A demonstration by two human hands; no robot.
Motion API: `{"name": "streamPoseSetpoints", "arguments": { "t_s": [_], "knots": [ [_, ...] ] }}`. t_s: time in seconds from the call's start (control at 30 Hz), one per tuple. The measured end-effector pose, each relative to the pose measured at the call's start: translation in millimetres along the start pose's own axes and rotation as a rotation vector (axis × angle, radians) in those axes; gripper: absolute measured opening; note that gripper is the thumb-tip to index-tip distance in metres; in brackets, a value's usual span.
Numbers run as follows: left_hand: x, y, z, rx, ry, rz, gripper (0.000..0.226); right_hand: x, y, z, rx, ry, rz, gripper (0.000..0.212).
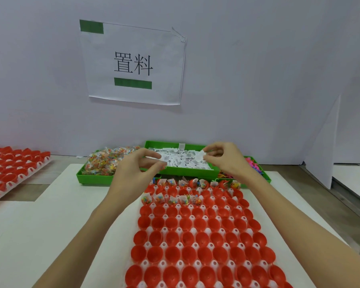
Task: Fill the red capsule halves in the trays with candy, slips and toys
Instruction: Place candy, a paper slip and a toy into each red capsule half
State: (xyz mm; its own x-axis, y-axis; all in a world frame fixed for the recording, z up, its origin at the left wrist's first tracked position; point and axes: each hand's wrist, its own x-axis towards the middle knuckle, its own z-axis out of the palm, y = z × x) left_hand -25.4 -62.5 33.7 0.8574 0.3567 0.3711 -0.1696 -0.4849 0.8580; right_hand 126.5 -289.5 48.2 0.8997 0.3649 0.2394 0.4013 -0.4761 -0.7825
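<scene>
A white tray [146, 245] of red capsule halves [187, 239] lies in front of me. The far two rows hold candy packets and slips [176, 199]; the nearer halves are bare. Behind it sit green trays: candy packets [104, 163] on the left, white paper slips [185, 161] in the raised middle tray [192, 173], coloured toys [256, 166] on the right. My left hand [137, 169] hovers at the slip tray's left edge, its fingers curled and pinching a small item. My right hand [224, 157] pinches a white slip [200, 155] above the tray.
A second tray of red capsule halves [10, 169] lies at the far left on the table. A white wall with a printed paper sign [133, 63] stands right behind the green trays. A white folded panel [328, 146] rises at the right.
</scene>
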Motion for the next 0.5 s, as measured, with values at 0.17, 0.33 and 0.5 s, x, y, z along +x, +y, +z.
{"name": "streamPoseSetpoints", "arguments": {
  "t_s": [0.17,0.33,0.5],
  "knots": [
    [-12.1,18.8,15.1,-0.240,-0.131,-0.050,0.007,-48.4,-15.0,-6.2,0.148,-0.023,-0.093,0.010],
    [-23.8,28.5,30.7,-0.335,-0.188,-0.069,0.008,-75.4,-36.7,-7.2,0.036,-0.075,-0.203,0.011],
    [-28.2,34.2,34.2,-0.355,-0.220,-0.056,0.013,-79.1,-49.6,-11.4,-0.019,-0.059,-0.229,0.014]
  ]
}}
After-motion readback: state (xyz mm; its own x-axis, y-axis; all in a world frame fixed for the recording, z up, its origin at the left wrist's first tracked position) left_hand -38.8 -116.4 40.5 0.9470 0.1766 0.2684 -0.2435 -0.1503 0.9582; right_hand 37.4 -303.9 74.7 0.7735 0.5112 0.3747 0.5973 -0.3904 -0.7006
